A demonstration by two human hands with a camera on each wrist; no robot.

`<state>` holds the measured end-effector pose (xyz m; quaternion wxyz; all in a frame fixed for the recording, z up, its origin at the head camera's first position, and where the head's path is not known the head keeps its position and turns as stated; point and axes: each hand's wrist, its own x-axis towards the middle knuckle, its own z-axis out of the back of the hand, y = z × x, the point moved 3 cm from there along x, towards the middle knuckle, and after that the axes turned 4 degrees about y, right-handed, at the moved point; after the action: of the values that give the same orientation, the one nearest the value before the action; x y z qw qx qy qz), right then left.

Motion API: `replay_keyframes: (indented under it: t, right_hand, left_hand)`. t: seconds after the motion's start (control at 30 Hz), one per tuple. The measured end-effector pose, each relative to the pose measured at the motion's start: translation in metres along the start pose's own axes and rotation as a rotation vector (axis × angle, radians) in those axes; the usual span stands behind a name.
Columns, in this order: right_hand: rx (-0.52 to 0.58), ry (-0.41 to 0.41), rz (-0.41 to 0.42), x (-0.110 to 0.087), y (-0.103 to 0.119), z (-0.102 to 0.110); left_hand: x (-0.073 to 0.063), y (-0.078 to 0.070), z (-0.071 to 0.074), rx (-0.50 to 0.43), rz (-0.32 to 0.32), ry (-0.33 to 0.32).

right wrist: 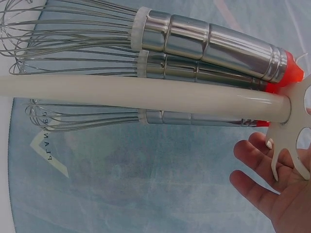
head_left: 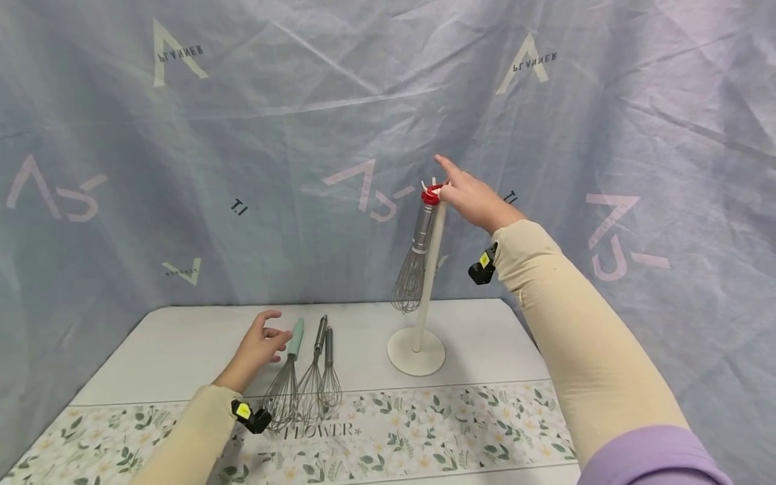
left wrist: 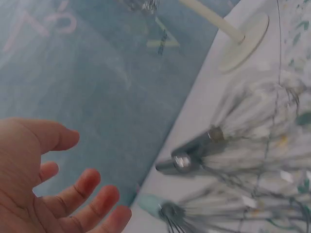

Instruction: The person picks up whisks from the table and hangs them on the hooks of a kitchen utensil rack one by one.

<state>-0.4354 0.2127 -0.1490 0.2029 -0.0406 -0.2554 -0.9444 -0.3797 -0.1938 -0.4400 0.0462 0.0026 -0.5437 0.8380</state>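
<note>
My right hand is at the top of a white hook stand, its index finger stretched out past the top. The right wrist view shows its fingers spread loosely beside the curved hooks. Three steel whisks with red ends hang there; the largest whisk is at the top of that view. My left hand hovers with parted, slightly bent fingers near a whisk with a mint handle. Beside that one lie two whisks with metal handles, a longer whisk and a shorter whisk.
The stand's round base rests on a white table near its back edge. A floral strip runs across the table's front. Behind it hangs a grey-blue printed curtain.
</note>
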Motion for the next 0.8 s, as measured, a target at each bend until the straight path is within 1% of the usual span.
replay_keyframes:
  t: [0.1, 0.23, 0.33, 0.43, 0.63, 0.8]
  right_hand:
    - [-0.004, -0.002, -0.005, 0.000, 0.001, 0.001]
    - [-0.003, -0.002, -0.010, -0.001, 0.000, 0.001]
    - [0.003, 0.001, -0.007, -0.001, -0.001, 0.000]
    - [0.005, 0.004, -0.007, -0.001, 0.000, -0.001]
    - [0.007, 0.006, -0.019, -0.003, 0.001, -0.001]
    - [-0.002, -0.001, -0.013, -0.003, 0.002, 0.000]
  left_hand:
    - [0.001, 0.015, 0.001, -0.008, 0.042, -0.009]
    - [0.003, 0.033, -0.003, -0.062, 0.097, 0.008]
    - [0.002, 0.043, -0.005, -0.099, 0.138, 0.012]
    - [0.000, 0.050, -0.005, -0.113, 0.174, 0.013]
    - [-0.001, 0.060, -0.007, -0.139, 0.253, 0.035]
    - [0.000, 0.064, -0.010, -0.197, 0.281, 0.042]
